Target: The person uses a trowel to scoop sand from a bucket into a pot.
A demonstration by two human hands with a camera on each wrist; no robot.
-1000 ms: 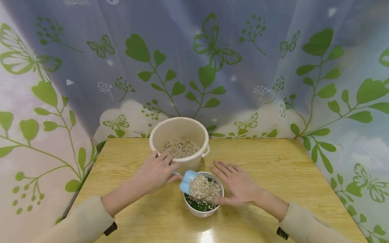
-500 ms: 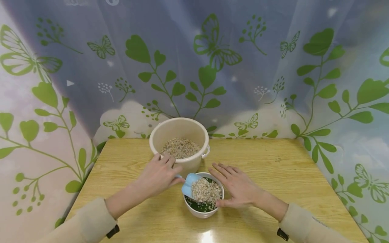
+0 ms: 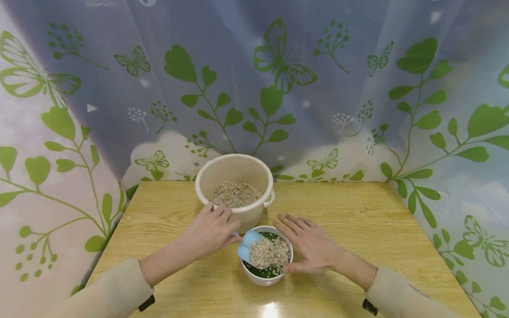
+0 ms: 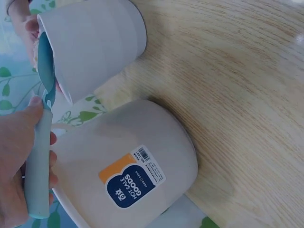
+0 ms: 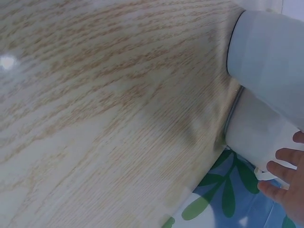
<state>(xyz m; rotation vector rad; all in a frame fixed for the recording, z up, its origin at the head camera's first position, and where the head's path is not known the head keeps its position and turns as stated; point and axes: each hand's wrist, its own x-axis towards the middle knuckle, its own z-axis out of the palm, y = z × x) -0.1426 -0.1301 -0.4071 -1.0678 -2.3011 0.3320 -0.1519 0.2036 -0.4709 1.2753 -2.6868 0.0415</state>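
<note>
My left hand point(image 3: 208, 230) grips the handle of a light blue scoop point(image 3: 245, 247), its fingers curled round the handle point(image 4: 39, 166) in the left wrist view. Pale, coarse grit point(image 3: 261, 253) heaps on the scoop's blade, which lies over a small white pot point(image 3: 258, 280). Inside the pot is a dark green surface point(image 3: 254, 270) with grit scattered on it, mostly at the right. My right hand point(image 3: 312, 245) is spread with straight fingers at the pot's right side, its thumb at the rim. In the right wrist view, several fingers point(image 5: 285, 164) show near the pot point(image 5: 266, 57).
Just behind the pot stands a cream bucket point(image 3: 254, 216) holding more grit point(image 3: 236, 194); a sticker point(image 4: 132, 176) marks its side. Both stand on a wood-grain table point(image 3: 338, 198). A leaf-patterned curtain point(image 3: 238, 88) closes off the back and sides.
The left hand and scoop have shifted slightly right and toward the person, with the blade lower over the pot. The right hand has barely moved.
</note>
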